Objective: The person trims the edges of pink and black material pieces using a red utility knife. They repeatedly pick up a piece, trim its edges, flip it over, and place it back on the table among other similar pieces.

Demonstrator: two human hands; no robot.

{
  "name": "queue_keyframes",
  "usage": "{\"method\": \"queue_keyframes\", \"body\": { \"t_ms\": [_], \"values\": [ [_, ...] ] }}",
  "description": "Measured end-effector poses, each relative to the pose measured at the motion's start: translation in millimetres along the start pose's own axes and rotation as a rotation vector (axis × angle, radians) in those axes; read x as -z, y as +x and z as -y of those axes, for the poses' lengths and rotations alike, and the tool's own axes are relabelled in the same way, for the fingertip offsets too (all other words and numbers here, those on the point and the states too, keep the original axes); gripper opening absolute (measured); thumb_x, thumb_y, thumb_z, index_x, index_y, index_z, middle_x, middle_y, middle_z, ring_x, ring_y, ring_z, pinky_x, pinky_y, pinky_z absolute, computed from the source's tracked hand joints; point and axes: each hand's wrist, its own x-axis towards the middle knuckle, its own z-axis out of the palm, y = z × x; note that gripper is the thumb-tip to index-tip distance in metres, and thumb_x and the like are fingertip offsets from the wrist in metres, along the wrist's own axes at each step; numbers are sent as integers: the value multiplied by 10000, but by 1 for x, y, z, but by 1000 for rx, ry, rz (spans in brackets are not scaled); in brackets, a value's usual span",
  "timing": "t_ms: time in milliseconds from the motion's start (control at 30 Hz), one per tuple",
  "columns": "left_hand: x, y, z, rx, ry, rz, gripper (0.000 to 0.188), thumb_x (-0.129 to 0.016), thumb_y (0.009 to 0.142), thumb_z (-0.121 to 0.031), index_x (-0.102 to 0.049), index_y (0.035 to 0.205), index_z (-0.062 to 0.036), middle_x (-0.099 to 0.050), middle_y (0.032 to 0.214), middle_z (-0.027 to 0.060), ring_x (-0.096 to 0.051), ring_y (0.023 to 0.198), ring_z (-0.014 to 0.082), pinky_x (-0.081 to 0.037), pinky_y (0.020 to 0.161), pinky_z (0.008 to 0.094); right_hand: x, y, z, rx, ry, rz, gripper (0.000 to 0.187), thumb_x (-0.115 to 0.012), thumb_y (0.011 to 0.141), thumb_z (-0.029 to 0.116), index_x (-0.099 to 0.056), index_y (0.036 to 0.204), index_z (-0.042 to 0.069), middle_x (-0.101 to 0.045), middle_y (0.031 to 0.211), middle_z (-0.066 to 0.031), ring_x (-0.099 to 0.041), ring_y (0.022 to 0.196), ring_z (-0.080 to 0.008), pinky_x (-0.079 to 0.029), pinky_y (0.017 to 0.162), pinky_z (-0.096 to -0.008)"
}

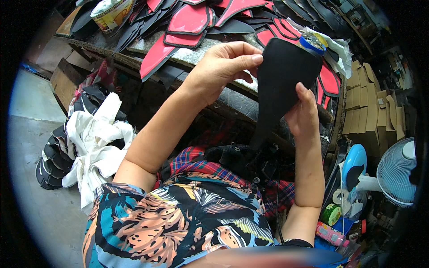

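Black panel, upper-L edge in L grip, lower-R edge in R grip

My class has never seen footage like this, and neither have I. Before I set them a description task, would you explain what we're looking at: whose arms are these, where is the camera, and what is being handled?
There is no machine here: these are a person's own bare arms. The camera sits on the person's head and looks down, so the picture's left is their left. Its wide fisheye lens bends straight edges near the rim.

The right hand holds a flat black piece, thumb on its face. The left hand has its fingertips at the piece's left edge; whether they pinch it is hard to tell.

On the worktable beyond lie pink pieces with dark edges. White cloth is at left, a fan at right.
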Motion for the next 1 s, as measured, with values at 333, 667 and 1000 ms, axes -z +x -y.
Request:
{"method": "queue_keyframes", "body": {
  "t_ms": [333, 667, 1000],
  "values": [
    [-2, 6, 25, -28, -338, 26, 109, -678, 970, -166, -664, 1013, -66, -669, 875, -16, -615, 742, 60, -505, 670, 222, 18, 0, -29, 97, -110, -6, 332, -636, 993, 161, -604, 1279, -4, -693, 1205, -117, -684, 1084, -228, -566, 940, -397],
    [-5, 9, 22, 92, 105, -38, 181, -678, 976, -229, -698, 1056, -68, -697, 937, -13, -668, 809, 67, -555, 702, 235, 13, -1, -29, 91, -50, -10, 245, -666, 967, 100, -660, 1178, -25, -718, 1109, -123, -710, 946, -191, -592, 842, -334],
    [26, 12, -2, 196, 197, 83, 274, -701, 955, -345, -694, 865, -87, -650, 771, -23, -622, 688, 61, -516, 611, 209, 12, -7, -24, -5, -119, -15, 247, -689, 946, 122, -671, 1144, -26, -726, 1041, -114, -719, 878, -178, -601, 781, -324]
  ]
}}
